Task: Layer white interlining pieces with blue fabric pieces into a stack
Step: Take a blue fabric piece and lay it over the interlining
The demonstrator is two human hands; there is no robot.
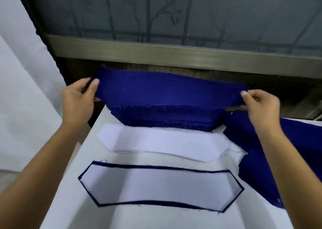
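Window (174, 10) across the back: dull grey glass, faint branch shapes and bars behind it. Brushed metal sill (174, 54) below.

Table (156, 218): white, matte, smooth covering; near-left corner in view. Pale sheet (26, 106) hangs off to the left, apart from it.

Blue heap (261, 159) on the table's right side: deep blue woven cloth, overlapping layers, frayed edges.

Blue piece (165, 91): long band of the same woven cloth, raw lower edge with loose threads. Held in the air at the far edge of the table, stretched flat between both hands, above the blue pile.

Blue pile (165, 119): many cut layers, angled ends, fuzzy near edge. Lies at the far edge of the table, just behind the interlining.

Stack (160, 187): nearest to the camera. White piece on top, long with pointed ends; thin dark blue rim shows all round it. Flat, a little bowed.

Interlining (162, 146): white, thin, same pointed-end shape, between the blue pile and the stack. Stray threads at its right end.

Left hand (78, 96): pinches the left end of the blue piece, thumb on top, fingers curled beneath.

Right hand (261, 103): pinches the right end, thumb forward, fingers folded under.
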